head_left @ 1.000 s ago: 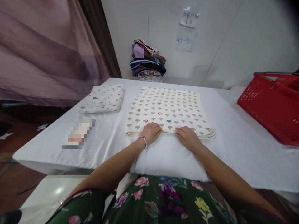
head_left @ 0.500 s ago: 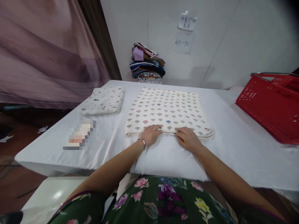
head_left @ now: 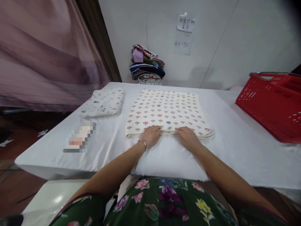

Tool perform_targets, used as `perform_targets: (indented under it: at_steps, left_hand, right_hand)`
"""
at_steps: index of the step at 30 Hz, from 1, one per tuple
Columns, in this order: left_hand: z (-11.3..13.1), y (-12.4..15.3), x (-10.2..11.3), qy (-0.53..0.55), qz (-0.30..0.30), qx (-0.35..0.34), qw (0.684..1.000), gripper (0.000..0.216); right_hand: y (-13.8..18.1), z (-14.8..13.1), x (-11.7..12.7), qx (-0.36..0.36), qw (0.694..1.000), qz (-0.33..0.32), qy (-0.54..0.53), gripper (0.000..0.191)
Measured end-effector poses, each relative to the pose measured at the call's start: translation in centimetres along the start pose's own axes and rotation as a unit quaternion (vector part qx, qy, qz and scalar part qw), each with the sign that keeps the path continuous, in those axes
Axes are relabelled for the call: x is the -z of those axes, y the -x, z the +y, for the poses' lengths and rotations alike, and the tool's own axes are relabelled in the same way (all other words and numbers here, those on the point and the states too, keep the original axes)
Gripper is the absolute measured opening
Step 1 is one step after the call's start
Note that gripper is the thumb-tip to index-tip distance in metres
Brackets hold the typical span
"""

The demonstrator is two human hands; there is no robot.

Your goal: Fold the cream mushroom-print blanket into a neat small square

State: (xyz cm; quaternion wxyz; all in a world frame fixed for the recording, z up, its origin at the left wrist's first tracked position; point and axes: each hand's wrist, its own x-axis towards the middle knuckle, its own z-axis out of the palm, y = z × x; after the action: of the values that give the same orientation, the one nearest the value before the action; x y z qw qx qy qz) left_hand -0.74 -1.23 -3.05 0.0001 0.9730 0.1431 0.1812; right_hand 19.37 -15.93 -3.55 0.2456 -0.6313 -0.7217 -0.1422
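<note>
A cream cloth [head_left: 164,108] printed with small mushrooms lies folded in layers on the white-covered table [head_left: 235,150]. At its near edge, left of the middle, my left hand [head_left: 151,135] has its fingers closed over the layers; a silver bracelet circles that wrist. My right hand [head_left: 188,137] grips the same edge a short way to the right, its thumb side toward the other hand. Between the two hands the edge shows slightly pinched up. The undersides of my fingers are hidden.
Another folded cloth [head_left: 103,102], pale with small prints, lies at the left. Nearer stands a blurred-out flat object [head_left: 80,138]. A red basket [head_left: 272,110] is on the right. Stacked folded fabrics [head_left: 147,66] rise behind the table, near paper notes [head_left: 185,23] on the wall.
The view has shifted slightly. Both hands stay at the cloth's near edge, and the cloth lies as before.
</note>
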Motion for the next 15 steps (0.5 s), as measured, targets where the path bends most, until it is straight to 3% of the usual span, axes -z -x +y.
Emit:
perform_targets:
  at_steps: [8,15]
  left_hand:
    - [-0.12,-0.10,-0.26,0.025,0.035,0.002,0.999,0.020]
    - [0.00,-0.40,0.15,0.013,0.008,0.015,1.000,0.023]
  right_hand:
    - [0.02,-0.03,-0.26,-0.011,1.000,0.001,-0.010,0.022]
    - [0.04,-0.16,-0.14,-0.005,1.000,-0.014,0.002,0.027]
